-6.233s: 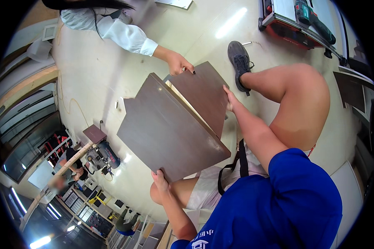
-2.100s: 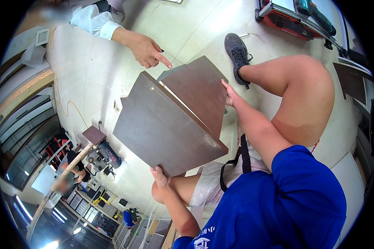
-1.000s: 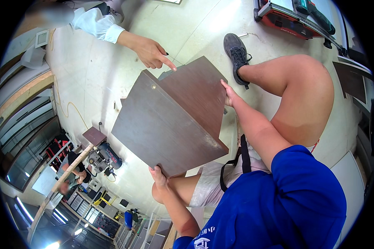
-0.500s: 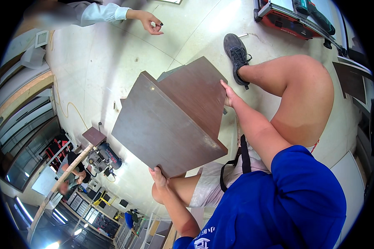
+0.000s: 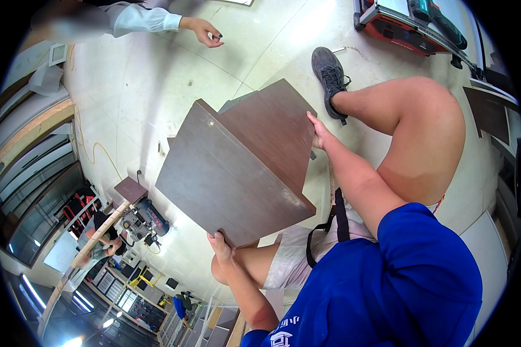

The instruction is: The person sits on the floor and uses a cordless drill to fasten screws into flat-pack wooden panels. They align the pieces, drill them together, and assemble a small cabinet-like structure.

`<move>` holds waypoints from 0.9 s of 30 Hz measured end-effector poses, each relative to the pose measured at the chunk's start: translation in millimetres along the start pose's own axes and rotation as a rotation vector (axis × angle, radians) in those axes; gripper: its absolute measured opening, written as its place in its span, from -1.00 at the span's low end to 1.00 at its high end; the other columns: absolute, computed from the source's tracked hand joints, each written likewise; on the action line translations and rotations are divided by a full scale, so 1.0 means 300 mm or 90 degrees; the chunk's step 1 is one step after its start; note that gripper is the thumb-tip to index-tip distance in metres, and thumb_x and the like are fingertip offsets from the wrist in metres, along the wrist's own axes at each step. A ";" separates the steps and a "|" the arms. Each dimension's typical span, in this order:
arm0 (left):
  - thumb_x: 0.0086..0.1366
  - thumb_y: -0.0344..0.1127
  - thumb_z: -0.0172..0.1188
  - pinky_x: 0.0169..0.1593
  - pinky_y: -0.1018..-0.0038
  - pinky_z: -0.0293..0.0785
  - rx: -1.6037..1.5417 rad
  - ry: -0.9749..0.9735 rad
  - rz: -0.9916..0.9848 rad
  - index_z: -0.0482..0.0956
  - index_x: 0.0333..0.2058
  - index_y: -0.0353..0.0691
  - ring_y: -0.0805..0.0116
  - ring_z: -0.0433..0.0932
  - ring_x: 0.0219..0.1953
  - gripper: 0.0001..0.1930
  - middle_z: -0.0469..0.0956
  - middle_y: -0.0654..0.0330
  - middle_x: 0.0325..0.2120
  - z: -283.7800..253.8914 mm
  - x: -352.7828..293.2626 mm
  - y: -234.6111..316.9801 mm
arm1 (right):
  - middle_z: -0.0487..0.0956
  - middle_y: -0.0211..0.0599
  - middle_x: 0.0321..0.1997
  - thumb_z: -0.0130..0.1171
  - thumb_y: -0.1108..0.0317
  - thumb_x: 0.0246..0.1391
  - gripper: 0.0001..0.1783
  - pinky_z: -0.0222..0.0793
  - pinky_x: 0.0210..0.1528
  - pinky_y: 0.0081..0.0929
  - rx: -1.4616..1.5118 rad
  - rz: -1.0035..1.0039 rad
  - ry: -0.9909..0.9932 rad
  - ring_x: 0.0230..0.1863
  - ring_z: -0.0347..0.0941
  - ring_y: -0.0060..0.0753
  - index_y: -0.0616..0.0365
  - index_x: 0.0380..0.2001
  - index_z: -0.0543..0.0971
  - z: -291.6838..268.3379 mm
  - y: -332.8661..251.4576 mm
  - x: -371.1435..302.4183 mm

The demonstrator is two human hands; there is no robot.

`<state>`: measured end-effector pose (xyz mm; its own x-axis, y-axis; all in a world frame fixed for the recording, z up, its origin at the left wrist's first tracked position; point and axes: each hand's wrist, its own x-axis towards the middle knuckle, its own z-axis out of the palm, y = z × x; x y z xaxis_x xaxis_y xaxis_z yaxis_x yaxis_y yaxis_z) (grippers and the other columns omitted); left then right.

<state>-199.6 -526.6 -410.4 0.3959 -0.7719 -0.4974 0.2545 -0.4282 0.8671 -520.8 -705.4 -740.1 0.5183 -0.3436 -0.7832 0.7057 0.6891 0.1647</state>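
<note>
Two dark brown wooden panels meet at an angle in front of me. The nearer, larger panel (image 5: 226, 179) shows its broad greyish-brown face, and the redder panel (image 5: 275, 124) runs off behind its upper edge. My left hand (image 5: 221, 248) grips the bottom edge of the larger panel, thumb on the face and most fingers hidden beneath. At the right edge of the redder panel, my right hand (image 5: 318, 133) is closed round the board, its fingers partly hidden. A grey-green piece (image 5: 236, 102) peeks out behind the panels; I cannot make out its kind.
Another person's hand (image 5: 205, 33) hovers over the pale floor beyond the panels. My right shoe (image 5: 330, 78) stands to the right. A red machine (image 5: 396, 32) with a green power tool (image 5: 443, 23) sits at the far right. An air compressor (image 5: 147, 220) stands at left.
The other person's hand has shifted slightly and its fingers have curled differently. My hands and the panels are almost unmoved.
</note>
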 end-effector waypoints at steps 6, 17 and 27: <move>0.19 0.04 0.43 0.19 0.26 0.43 0.011 0.007 -0.004 0.34 0.19 -0.33 0.22 0.48 0.13 -0.24 0.50 0.13 0.10 -0.002 0.005 0.010 | 0.50 -0.20 0.25 0.12 -0.21 0.22 -0.30 0.31 0.31 -0.09 0.008 -0.002 -0.014 0.21 0.45 -0.19 0.07 0.21 0.43 -0.007 -0.004 0.006; 0.13 0.07 0.47 0.16 0.25 0.46 0.022 0.022 -0.011 0.35 0.18 -0.32 0.20 0.51 0.10 -0.20 0.51 0.11 0.08 -0.018 -0.005 0.010 | 0.50 -0.19 0.24 0.12 -0.18 0.24 -0.32 0.32 0.30 -0.09 0.008 -0.008 -0.010 0.21 0.44 -0.18 0.10 0.22 0.42 0.002 -0.001 0.000; 0.10 0.12 0.49 0.16 0.24 0.44 0.038 0.031 -0.015 0.33 0.19 -0.36 0.20 0.49 0.10 -0.13 0.50 0.11 0.08 -0.037 0.001 -0.001 | 0.46 -0.19 0.30 0.11 -0.20 0.24 -0.28 0.27 0.34 -0.10 -0.001 0.001 -0.020 0.26 0.40 -0.17 0.12 0.24 0.40 -0.007 -0.004 0.002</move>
<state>-189.9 -521.4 -411.1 0.4335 -0.7383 -0.5166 0.2118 -0.4737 0.8548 -522.5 -705.1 -742.0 0.5346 -0.3620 -0.7636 0.7036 0.6912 0.1649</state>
